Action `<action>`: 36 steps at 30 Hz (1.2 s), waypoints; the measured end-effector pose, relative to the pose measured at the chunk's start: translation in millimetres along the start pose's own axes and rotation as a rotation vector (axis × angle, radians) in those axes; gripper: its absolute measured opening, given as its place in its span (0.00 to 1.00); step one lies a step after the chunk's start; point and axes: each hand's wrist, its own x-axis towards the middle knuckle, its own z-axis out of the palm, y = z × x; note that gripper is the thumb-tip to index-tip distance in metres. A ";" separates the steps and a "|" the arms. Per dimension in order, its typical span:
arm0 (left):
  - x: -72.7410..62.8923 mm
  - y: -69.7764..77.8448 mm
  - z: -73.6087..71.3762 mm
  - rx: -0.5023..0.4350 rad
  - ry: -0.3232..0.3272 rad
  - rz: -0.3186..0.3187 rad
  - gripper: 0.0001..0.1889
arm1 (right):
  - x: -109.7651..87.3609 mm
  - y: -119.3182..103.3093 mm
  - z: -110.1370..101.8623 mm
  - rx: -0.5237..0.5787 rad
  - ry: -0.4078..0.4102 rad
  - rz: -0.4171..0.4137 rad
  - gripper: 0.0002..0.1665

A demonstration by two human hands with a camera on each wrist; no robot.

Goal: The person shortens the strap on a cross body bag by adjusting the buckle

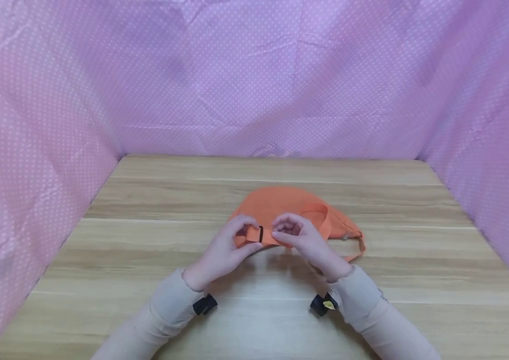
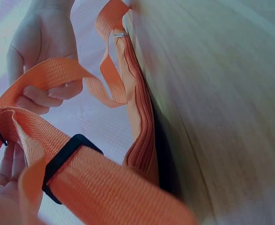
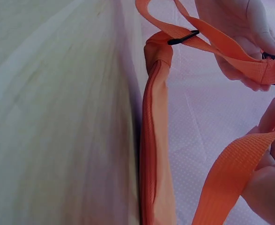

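An orange waist bag (image 1: 277, 200) lies on the table, its webbing strap (image 2: 123, 187) raised toward me at the near side. My left hand (image 1: 224, 247) pinches the strap beside a black slider buckle (image 1: 261, 234), between thumb and fingers. From the other side my right hand (image 1: 306, 242) pinches the same strap with thumb and forefinger, its other fingers curled. In the left wrist view a second black slider (image 2: 64, 164) sits on the strap nearer the camera. The right wrist view shows the strap looping over the right hand (image 3: 268, 183). The zip (image 3: 149, 140) runs along the bag's edge.
The wooden table (image 1: 146, 200) carries the bag near its middle. Pink dotted cloth (image 1: 259, 75) hangs behind and on both sides. A loose strap loop (image 1: 362, 245) and a metal zip pull (image 1: 346, 235) lie at the bag's right end.
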 end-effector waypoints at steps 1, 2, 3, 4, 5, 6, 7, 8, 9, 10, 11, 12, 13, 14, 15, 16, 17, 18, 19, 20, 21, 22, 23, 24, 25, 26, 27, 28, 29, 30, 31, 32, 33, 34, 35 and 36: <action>0.2 0.2 0.2 -0.010 -0.002 -0.006 0.16 | -0.3 -0.8 0.3 0.001 0.000 0.000 0.09; 0.3 0.3 0.4 -0.018 -0.006 -0.011 0.16 | -0.4 -1.8 0.6 0.000 0.000 0.003 0.09; 0.5 0.5 0.6 -0.024 -0.010 -0.012 0.16 | -0.5 -2.8 1.0 -0.002 -0.001 0.008 0.09; 0.8 0.7 0.7 -0.024 -0.013 -0.010 0.16 | -0.5 -4.0 1.6 -0.004 -0.001 0.013 0.09; 1.0 0.8 0.8 -0.025 -0.017 -0.007 0.16 | -0.4 -5.0 2.0 -0.009 -0.001 0.021 0.09; 1.3 1.0 0.9 -0.026 -0.021 -0.001 0.16 | 0.0 -5.7 2.5 -0.014 -0.003 0.028 0.10; 1.6 1.0 1.1 -0.026 -0.025 0.005 0.16 | 0.5 -6.4 3.0 -0.020 -0.005 0.031 0.10; 1.8 1.1 1.1 -0.022 -0.028 0.011 0.15 | 1.0 -7.1 3.5 -0.023 -0.007 0.032 0.11; 1.8 1.3 1.1 -0.020 -0.029 0.015 0.15 | 1.5 -7.7 4.0 -0.024 -0.009 0.032 0.12; 1.7 1.4 1.0 -0.021 -0.029 0.015 0.15 | 2.1 -8.2 4.6 -0.024 -0.009 0.030 0.13; 1.4 1.5 0.9 -0.022 -0.028 0.013 0.15 | 2.5 -8.4 5.1 -0.022 -0.010 0.027 0.14; 1.1 1.7 0.8 -0.024 -0.025 0.011 0.15 | 2.8 -8.7 5.7 -0.021 -0.012 0.023 0.14; 0.7 1.9 0.8 -0.027 -0.023 0.009 0.15 | 2.9 -8.9 6.2 -0.017 -0.013 0.020 0.14; 0.3 2.1 0.8 -0.028 -0.021 0.006 0.15 | 2.8 -8.7 6.6 -0.013 -0.013 0.014 0.14; 0.0 2.3 0.8 -0.031 -0.019 0.005 0.15 | 2.5 -8.8 7.1 -0.011 -0.012 0.011 0.14; -0.3 2.5 0.9 -0.030 -0.018 0.005 0.14 | 2.3 -8.2 7.5 -0.009 -0.012 0.006 0.14; -0.6 2.6 1.0 -0.029 -0.018 0.007 0.14 | 1.9 -8.1 7.9 -0.007 -0.012 0.003 0.14; -0.9 2.8 1.2 -0.031 -0.017 0.009 0.14 | 1.3 -8.0 8.2 -0.006 -0.013 0.001 0.14; -1.1 3.0 1.3 -0.028 -0.017 0.011 0.14 | 1.0 -7.7 8.2 -0.003 -0.015 -0.001 0.14; -1.2 3.0 1.4 -0.026 -0.017 0.012 0.14 | 0.7 -7.3 8.2 -0.004 -0.017 -0.004 0.15; -1.4 3.0 1.5 -0.022 -0.016 0.013 0.14 | 0.4 -7.7 8.3 -0.008 -0.017 -0.002 0.14; -1.6 3.4 1.5 -0.022 -0.014 0.016 0.14 | 0.2 -7.4 8.1 -0.013 -0.018 0.000 0.14; -1.7 3.4 1.5 -0.023 -0.013 0.015 0.14 | -0.1 -7.7 7.8 -0.022 -0.021 0.002 0.14; -1.7 3.3 1.5 -0.025 -0.011 0.014 0.14 | -0.3 -7.6 7.5 -0.032 -0.024 0.004 0.14; -1.9 3.3 1.4 -0.030 -0.009 0.010 0.14 | -0.6 -7.3 7.0 -0.042 -0.026 0.007 0.14; -2.0 3.4 1.1 -0.032 -0.005 0.006 0.14 | -1.1 -7.4 6.6 -0.052 -0.027 0.011 0.13; -2.3 3.7 0.8 -0.034 -0.001 0.005 0.15 | -1.6 -7.3 6.1 -0.062 -0.027 0.014 0.13; -2.5 3.3 0.7 -0.039 0.002 -0.001 0.15 | -1.6 -6.4 5.3 -0.067 -0.028 0.017 0.14; -2.7 2.6 0.6 -0.041 0.004 -0.006 0.15 | -1.8 -5.6 4.6 -0.072 -0.029 0.020 0.14; -2.9 2.4 0.4 -0.043 0.007 -0.008 0.15 | -1.9 -5.0 3.9 -0.074 -0.031 0.024 0.14; -3.1 2.1 0.3 -0.040 0.009 -0.013 0.15 | -1.9 -4.6 3.2 -0.076 -0.031 0.026 0.15; -3.0 1.9 0.2 -0.035 0.010 -0.012 0.16 | -1.8 -4.2 2.4 -0.081 -0.030 0.026 0.15; -2.8 2.1 0.2 -0.032 0.008 -0.008 0.16 | -1.5 -3.9 1.5 -0.084 -0.028 0.025 0.15; -2.2 1.7 0.5 -0.029 0.007 -0.007 0.16 | -1.3 -4.1 1.0 -0.084 -0.024 0.026 0.15; -1.5 1.6 0.6 -0.024 0.007 -0.002 0.16 | -0.8 -4.3 0.4 -0.086 -0.021 0.026 0.16; -0.8 1.5 0.7 -0.015 0.007 0.003 0.16 | -0.3 -4.7 0.2 -0.085 -0.020 0.024 0.16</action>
